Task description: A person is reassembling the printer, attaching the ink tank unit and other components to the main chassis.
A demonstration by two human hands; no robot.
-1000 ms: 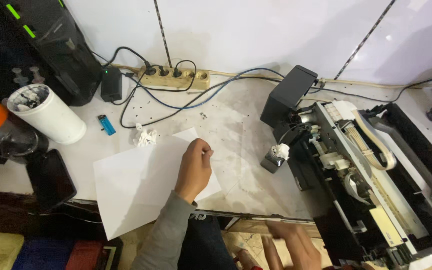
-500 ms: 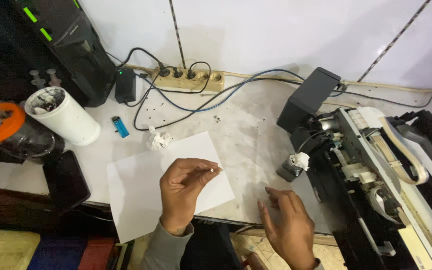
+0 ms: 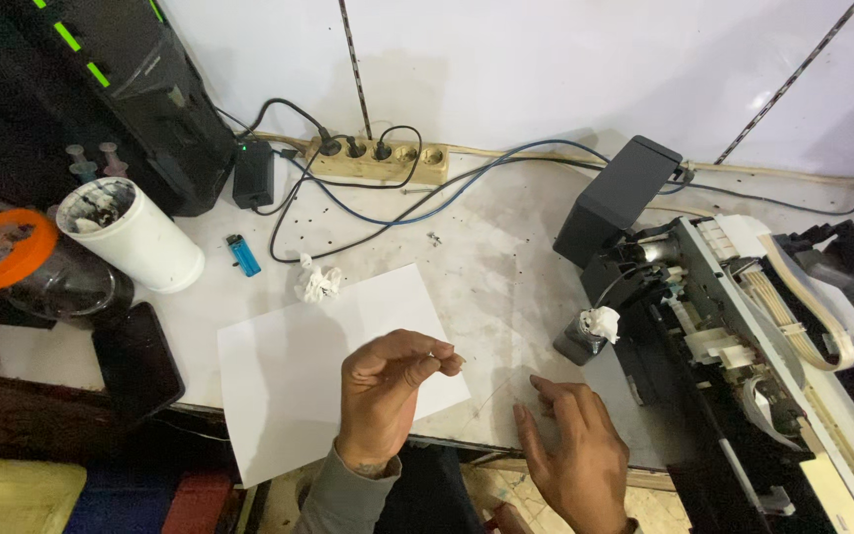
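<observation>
My left hand (image 3: 387, 396) hovers above a white sheet of paper (image 3: 279, 386) at the table's front edge. Its thumb and fingers are pinched on a thin, pale strand (image 3: 491, 394) that is hard to make out. The strand runs faintly toward my right hand (image 3: 570, 450). That hand is open with its fingers spread, low over the table's front edge, just left of the opened printer (image 3: 743, 356). A small black part with a white wad (image 3: 590, 331) stands at the printer's left side.
A crumpled tissue (image 3: 318, 282) and a blue lighter (image 3: 242, 254) lie behind the paper. At the left are a white cup (image 3: 145, 242), an orange-lidded jar (image 3: 7, 252), a dark phone (image 3: 135, 361) and a black tower (image 3: 121, 89). A power strip (image 3: 387, 158) with cables and a black box (image 3: 617, 196) sit at the back.
My left hand lifted off the paper and turned its pinched fingers to the right. My right hand rose from below the table edge toward it. The view has shifted to the left.
</observation>
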